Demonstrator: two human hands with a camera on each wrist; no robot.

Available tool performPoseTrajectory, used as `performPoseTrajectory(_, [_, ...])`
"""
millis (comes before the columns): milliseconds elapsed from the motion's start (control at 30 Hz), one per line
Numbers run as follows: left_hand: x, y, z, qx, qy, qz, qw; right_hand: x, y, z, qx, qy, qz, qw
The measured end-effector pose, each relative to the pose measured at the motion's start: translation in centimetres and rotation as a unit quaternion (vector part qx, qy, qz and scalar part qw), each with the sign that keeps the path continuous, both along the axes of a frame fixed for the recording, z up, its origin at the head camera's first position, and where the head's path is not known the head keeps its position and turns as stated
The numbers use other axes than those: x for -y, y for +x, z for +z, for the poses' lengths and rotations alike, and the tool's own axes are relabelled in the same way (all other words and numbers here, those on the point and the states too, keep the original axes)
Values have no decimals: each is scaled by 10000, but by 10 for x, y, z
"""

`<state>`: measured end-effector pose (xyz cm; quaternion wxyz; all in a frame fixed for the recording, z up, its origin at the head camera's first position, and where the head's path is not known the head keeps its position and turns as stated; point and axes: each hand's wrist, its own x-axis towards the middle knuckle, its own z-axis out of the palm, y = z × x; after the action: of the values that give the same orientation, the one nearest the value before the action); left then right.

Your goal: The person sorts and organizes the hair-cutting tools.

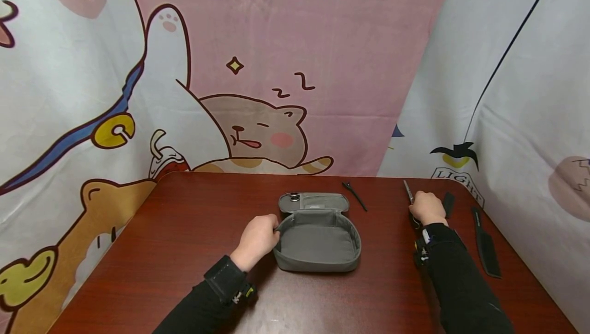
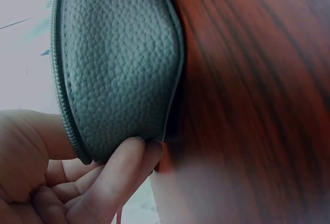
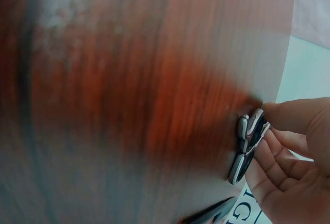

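Observation:
A grey zip case (image 1: 318, 265) lies unfolded on the table, its lid (image 1: 324, 202) tipped back away from me and nothing visible inside. My left hand (image 1: 257, 239) pinches the case's left rim; in the left wrist view, thumb and fingers hold the pebbled wall beside the zip. Over at the right, my right hand (image 1: 429, 208) grips a pair of scissors (image 1: 407, 190), with silver blades pointing away from me. Their black and silver handles (image 3: 246, 144) show between thumb and fingers in the right wrist view. The rest of the scissors is hidden there.
A slim black hair clip (image 1: 354, 196) lies behind the case to its right. Just beyond my right hand sits a small dark flat piece (image 1: 448, 204). A black comb-like tool (image 1: 486, 247) lies near the table's right edge. Printed cloth hangs behind the table (image 1: 184, 231).

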<state>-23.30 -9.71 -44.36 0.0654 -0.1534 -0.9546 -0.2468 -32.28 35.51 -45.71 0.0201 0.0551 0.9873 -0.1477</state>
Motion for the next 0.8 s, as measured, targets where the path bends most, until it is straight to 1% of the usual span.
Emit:
performPoseTrajectory(133, [0, -1, 0, 5, -35, 24, 10000, 0, 0, 0, 15, -1, 34, 10000])
performPoseTrajectory(400, [0, -2, 0, -13, 8, 24, 10000, 1, -1, 0, 171, -60, -39, 9998])
performPoseTrajectory(600, [0, -1, -1, -73, 33, -16, 10000, 3, 1, 3, 157, -106, -46, 9998])
performPoseTrajectory(800, [-1, -1, 1, 8, 34, 13, 10000, 3, 1, 3, 175, -66, -135, 9997])
